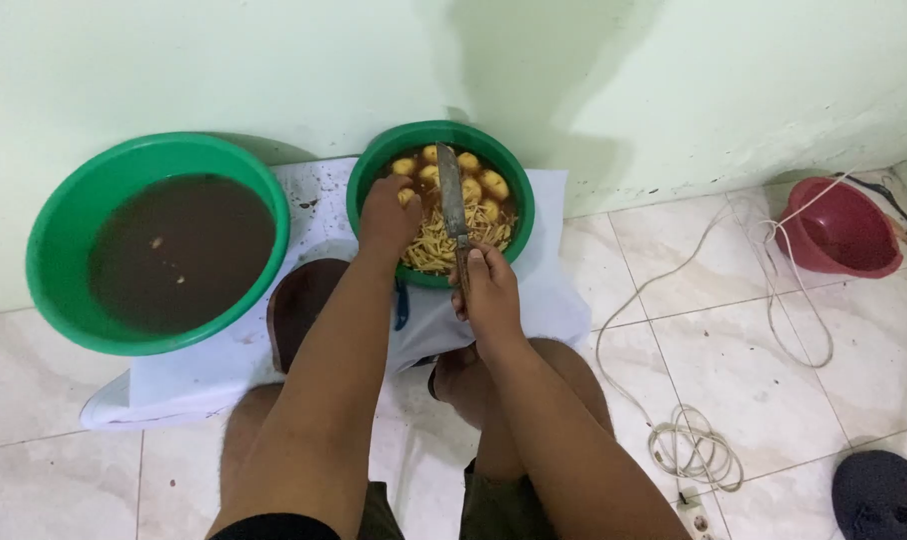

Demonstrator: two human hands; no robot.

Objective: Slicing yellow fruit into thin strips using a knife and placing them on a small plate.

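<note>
Gripping knife [454, 205] handle, right hand [487, 295]; left hand [389, 215] closed on peeled tuber in green basin [374, 175].

Left hand [389, 212] reaching forward, right hand [487, 292] fisted, grip closed

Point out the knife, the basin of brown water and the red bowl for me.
knife [453, 200], head view, middle of the blade over the basin of peeled pieces.
basin of brown water [59, 210], head view, left green rim.
red bowl [842, 228], head view, inner wall, on the tiled floor at right.
</note>
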